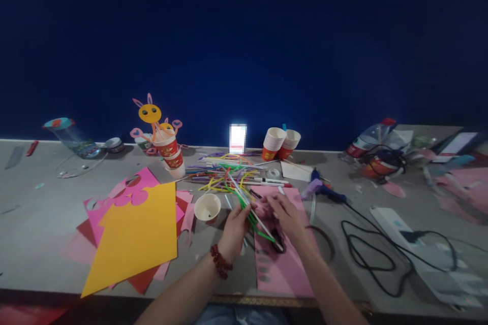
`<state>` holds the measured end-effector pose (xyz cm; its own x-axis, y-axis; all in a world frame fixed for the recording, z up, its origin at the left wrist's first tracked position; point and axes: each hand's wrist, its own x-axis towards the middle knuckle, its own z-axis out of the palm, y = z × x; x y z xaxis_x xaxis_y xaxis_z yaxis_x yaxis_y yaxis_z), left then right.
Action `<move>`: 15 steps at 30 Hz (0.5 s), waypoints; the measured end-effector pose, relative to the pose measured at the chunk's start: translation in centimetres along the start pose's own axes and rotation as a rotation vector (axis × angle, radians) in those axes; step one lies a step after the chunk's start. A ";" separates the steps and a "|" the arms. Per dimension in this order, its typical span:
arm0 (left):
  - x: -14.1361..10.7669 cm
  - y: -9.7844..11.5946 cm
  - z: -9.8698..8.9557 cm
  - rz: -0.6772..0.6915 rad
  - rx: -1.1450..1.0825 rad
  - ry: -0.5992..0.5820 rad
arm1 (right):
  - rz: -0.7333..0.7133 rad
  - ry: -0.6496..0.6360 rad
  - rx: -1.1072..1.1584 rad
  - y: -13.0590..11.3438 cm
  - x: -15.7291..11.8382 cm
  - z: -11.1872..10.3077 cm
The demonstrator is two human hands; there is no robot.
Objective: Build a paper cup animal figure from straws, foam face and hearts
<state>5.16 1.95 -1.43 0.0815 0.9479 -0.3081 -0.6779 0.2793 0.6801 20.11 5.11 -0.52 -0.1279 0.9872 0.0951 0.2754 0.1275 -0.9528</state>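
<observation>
My left hand (235,227), with a beaded bracelet at its wrist, is closed on a loose bundle of green and white pipe cleaners (253,221). The bundle slants down toward the right. Fingers bent, my right hand (286,216) meets it from the right, beside a small pink bunch (263,208); what its fingertips pinch is hidden. Under both hands lies a pink sheet (284,274) with a column of holes along its left side. Dark scissor handles (279,244) rest on that sheet. A white-lined paper cup (208,209) stands left of my left hand.
Loose pipe cleaners (213,180) and pens lie behind my hands. Stacked paper cups (273,143) stand at the back. Yellow paper (141,228) covers other sheets at left, below a decorated cup figure (165,147). At right are a glue gun (330,193), its cord and a power strip (415,254).
</observation>
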 end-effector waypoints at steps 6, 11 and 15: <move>-0.2 -0.3 -0.1 -0.030 0.064 -0.009 | -0.010 -0.232 -0.109 0.2 5.7 3.5; -3.0 -0.1 -0.3 -0.030 0.093 0.020 | -0.086 -0.195 -0.364 -0.7 7.5 3.7; -6.0 -0.7 -1.2 -0.075 0.107 -0.087 | -0.166 -0.153 -0.638 -2.2 6.3 3.3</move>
<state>4.29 -4.12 -0.83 0.1954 0.9321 -0.3051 -0.5858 0.3604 0.7259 15.55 10.77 1.22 -0.3374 0.9311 0.1388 0.7429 0.3539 -0.5682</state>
